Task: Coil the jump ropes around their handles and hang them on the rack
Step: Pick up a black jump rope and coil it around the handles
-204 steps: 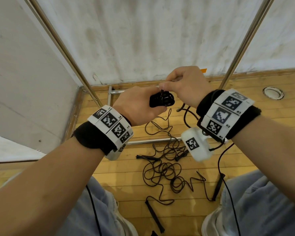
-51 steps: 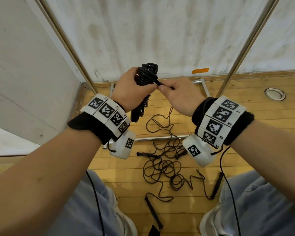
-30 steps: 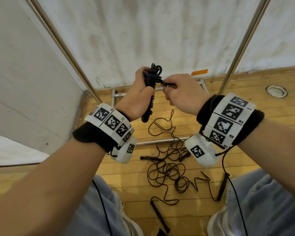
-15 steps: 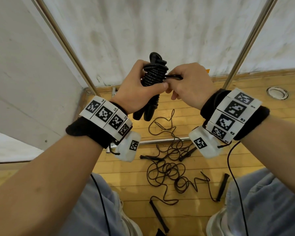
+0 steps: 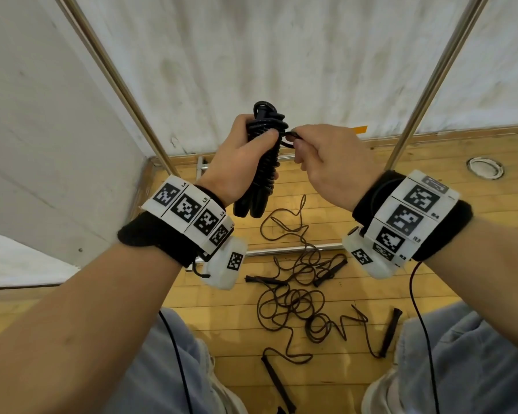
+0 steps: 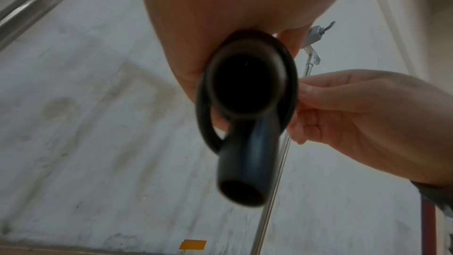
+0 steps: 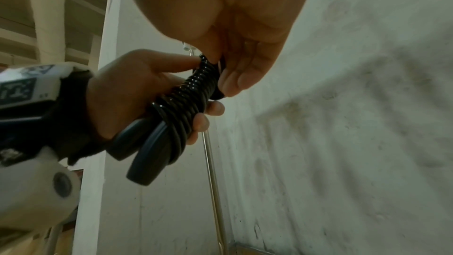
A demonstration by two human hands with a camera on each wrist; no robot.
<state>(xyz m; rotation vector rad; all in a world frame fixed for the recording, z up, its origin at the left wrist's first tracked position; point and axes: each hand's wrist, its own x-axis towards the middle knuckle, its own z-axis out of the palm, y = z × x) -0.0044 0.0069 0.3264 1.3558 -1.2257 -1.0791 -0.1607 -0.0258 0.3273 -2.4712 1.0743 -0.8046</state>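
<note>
- One rope is nearly done: the coiled jump rope [image 5: 265, 150], cord wound tight round both handles, is held upright at chest height before the white wall [image 5: 281, 55].
- The left hand [image 5: 240, 156] has its fingers and thumb wrapped firmly round the bundle, keeping the turns from springing loose.
- The right hand [image 5: 329, 162] pinches the last small loop of cord [image 5: 290, 138] between thumb and fingertips, right against the top of the coil; from its wrist view the fingers [image 7: 235, 79] press onto the upper wraps.
- By my reading this is the tuck or tie-off. Next comes securing that loop, then a lift to the rack; a small hook [image 6: 318, 32] shows high on a pole in the left wrist view, though I cannot tell how it will be used.
- Two slanting metal poles [image 5: 425, 94] of the rack frame the work, and its base bar [image 5: 290, 249] lies along the floor.
- Down on the wooden floor [image 5: 431, 180], loose ropes [image 5: 296, 300] lie tangled together, several handles [image 5: 391, 330] scattered near the person's feet, all waiting to be coiled.
- A round metal floor fitting [image 5: 485, 167] sits off to the right.
</note>
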